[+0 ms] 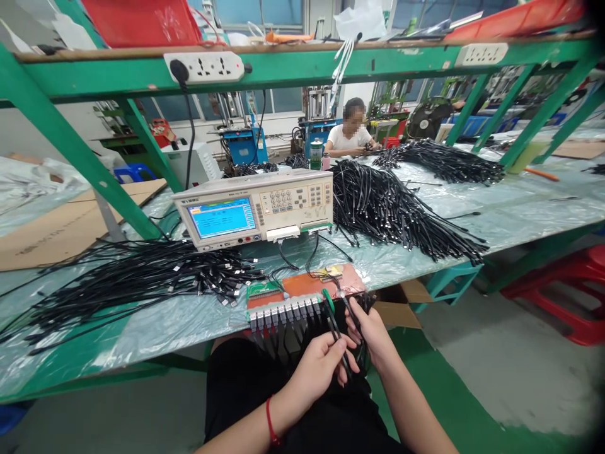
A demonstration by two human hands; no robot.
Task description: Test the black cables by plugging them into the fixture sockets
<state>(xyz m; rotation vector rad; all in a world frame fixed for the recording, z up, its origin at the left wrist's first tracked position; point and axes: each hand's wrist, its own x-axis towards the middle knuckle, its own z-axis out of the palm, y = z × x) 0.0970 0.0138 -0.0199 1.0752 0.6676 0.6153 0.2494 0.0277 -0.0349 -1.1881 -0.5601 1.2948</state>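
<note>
Clamping slender, round black cables (pixel 334 325) in curled fingers, left hand (pixel 322 366), right hand (pixel 372 328).

Readable text: none | centre, tester (pixel 293 197): screen (pixel 221 217) and panel lettering too small, blurred | left, cardboard sheet (pixel 61 221): dark print, illegible

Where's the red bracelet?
In the head view, the red bracelet is low and a little left of the middle, around the wrist of the left hand.

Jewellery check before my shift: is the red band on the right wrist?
No, the red band circles the left wrist.
</note>
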